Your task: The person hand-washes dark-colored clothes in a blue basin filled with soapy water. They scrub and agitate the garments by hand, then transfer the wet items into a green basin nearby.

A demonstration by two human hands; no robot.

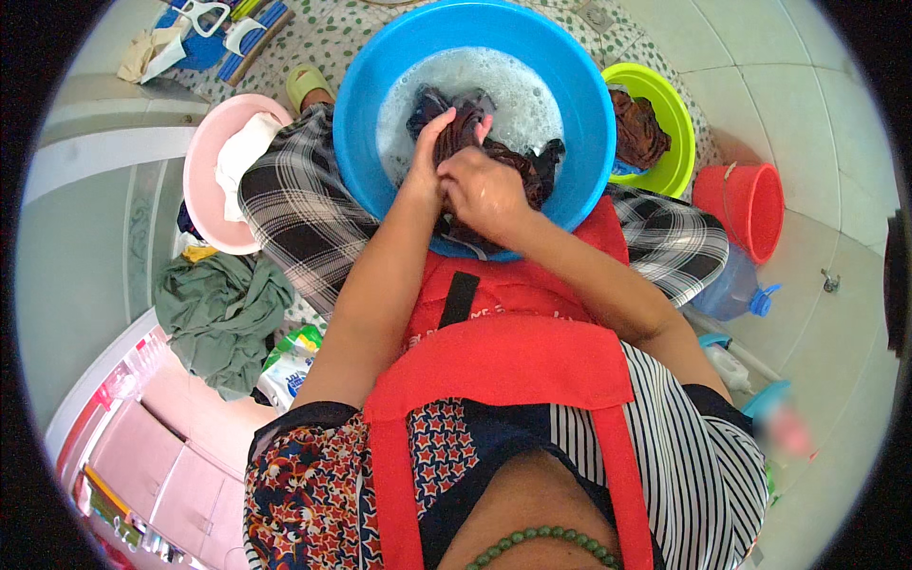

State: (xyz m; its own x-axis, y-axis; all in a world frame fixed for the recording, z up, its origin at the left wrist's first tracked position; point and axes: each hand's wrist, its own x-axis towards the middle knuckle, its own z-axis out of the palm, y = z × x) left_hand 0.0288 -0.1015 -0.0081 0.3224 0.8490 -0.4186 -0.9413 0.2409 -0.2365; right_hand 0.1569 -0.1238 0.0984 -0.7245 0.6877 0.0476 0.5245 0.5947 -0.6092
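A large blue plastic basin [581, 64] stands between my knees, holding sudsy water [463, 71]. Dark brown and black wet cloth [467, 139] is bunched in it, partly above the foam. My left hand [431, 153] grips the cloth, with the thumb and a fingertip showing on either side of it. Just below, my right hand [488, 189] is curled in a fist on the same fabric, close against the left wrist. Folds of the cloth run down to the basin's near wall, partly hidden by my right forearm.
Left are a pink basin [203, 174] with white cloth, a heap of green fabric [221, 313] and a detergent bag [288, 367]. Right are a lime-green basin [680, 139] with brown cloth, a red bucket [737, 210] and a blue water jug [727, 288] near the tiled wall [805, 142].
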